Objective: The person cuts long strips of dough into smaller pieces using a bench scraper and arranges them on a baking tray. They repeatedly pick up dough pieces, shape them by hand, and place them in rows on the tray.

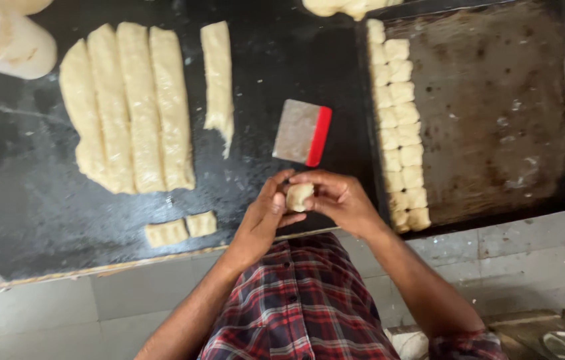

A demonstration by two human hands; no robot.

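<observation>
In the upper left corner of the frame stand pale plastic containers (12, 40), no label legible, on the dark counter (29, 200); right of them lie long dough strips (129, 107), a single strip (218, 80), and below them two cut squares (181, 230). At centre a steel scraper with a red edge (302, 132) lies between the strips and the black tray (496, 113), whose left side holds two columns of dough pieces (399, 127). Low at centre, over the counter's near edge, the left hand (266, 220) and right hand (339, 200) meet, their fingers closed around a small dough lump (299, 197).
</observation>
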